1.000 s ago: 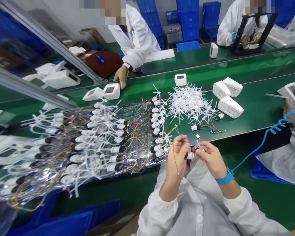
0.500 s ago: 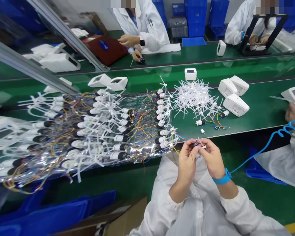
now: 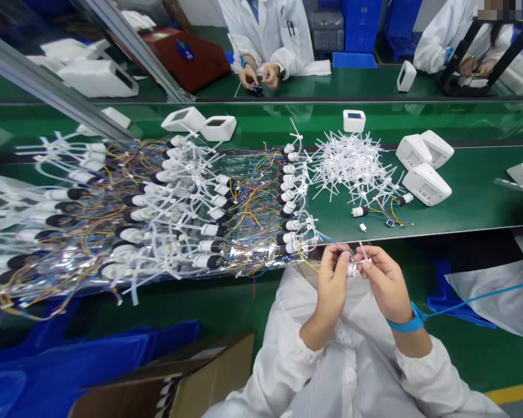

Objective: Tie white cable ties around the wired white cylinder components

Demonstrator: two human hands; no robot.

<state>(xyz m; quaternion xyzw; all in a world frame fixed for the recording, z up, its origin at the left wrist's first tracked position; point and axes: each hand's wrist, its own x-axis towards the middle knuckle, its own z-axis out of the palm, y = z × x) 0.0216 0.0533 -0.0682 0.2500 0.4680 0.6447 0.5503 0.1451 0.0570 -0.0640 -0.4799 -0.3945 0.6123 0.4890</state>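
Note:
Near the bench's front edge, my left hand pinches a small white cylindrical part with thin blue and yellow wires running off to the left. Beside it, my right hand has its fingertips closed on a white plastic tie that sticks up between the hands. A blue band circles my right wrist. Up from the hands lies a pile of white ties. Two loose black-and-white parts with coloured wires rest below the pile. To the left, rows of wired cylinders lie on clear plastic.
White device housings stand on the green bench at the right, with another housing behind the pile. A metal post slants across the upper left. People in white coats work opposite and at the right edge.
My hands have moved slightly apart, showing the white part between them. The view has shifted a little. Across the bench, a person's hands have come closer together over a small dark item.

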